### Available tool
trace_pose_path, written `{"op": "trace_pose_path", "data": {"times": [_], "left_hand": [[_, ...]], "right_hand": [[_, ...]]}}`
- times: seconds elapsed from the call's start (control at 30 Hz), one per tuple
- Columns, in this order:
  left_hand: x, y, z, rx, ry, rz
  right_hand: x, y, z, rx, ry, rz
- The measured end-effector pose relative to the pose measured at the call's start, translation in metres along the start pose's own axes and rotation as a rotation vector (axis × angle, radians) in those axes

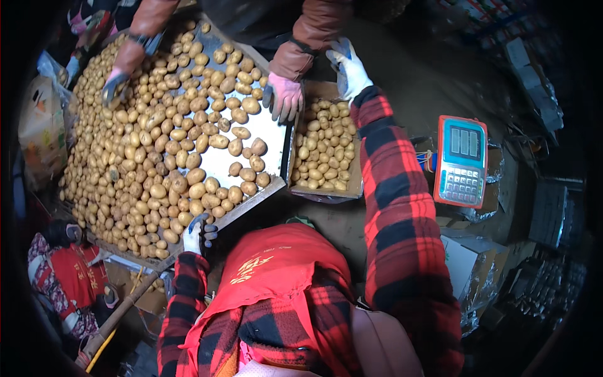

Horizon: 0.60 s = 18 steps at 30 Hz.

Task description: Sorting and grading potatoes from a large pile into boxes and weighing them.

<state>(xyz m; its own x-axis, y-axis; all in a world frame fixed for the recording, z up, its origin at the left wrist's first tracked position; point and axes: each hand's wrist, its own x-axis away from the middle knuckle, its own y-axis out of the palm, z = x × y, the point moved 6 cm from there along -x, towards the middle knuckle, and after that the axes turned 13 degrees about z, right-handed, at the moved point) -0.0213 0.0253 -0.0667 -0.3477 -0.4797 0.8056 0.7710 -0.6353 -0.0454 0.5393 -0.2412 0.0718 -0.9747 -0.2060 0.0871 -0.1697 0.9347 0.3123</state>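
Observation:
My left hand (199, 234), in a white glove with dark blue coating, is at the near edge of a sorting table (256, 200). Its fingers are apart and slightly bent, with nothing visible in them. Potatoes (155, 136) are heaped over the table. My right hand (349, 70), gloved alike, reaches to the far right corner of a cardboard box (325, 192) of smaller potatoes (325, 146). Its fingers are apart and I see nothing held; whether it touches the box is unclear. The box stands against the table's right side.
Across the table, a co-worker's pink-gloved hand (285, 96) rests by the box and the other glove (115, 87) is among the potatoes. A digital scale display (461, 162) stands right of my arm. Cartons (471, 264) stand lower right. Another person (75, 278) is lower left.

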Motion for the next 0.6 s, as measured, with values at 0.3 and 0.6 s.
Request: {"op": "trace_pose_path", "data": {"times": [0.3, 0.6], "left_hand": [[0.004, 0.006, 0.015, -0.063, 0.017, 0.173], [-0.004, 0.011, 0.015, -0.048, 0.035, 0.198]], "right_hand": [[0.096, -0.142, 0.088, 0.317, 0.192, 0.307], [0.270, -0.163, 0.210, 1.424, -0.018, -0.159]]}}
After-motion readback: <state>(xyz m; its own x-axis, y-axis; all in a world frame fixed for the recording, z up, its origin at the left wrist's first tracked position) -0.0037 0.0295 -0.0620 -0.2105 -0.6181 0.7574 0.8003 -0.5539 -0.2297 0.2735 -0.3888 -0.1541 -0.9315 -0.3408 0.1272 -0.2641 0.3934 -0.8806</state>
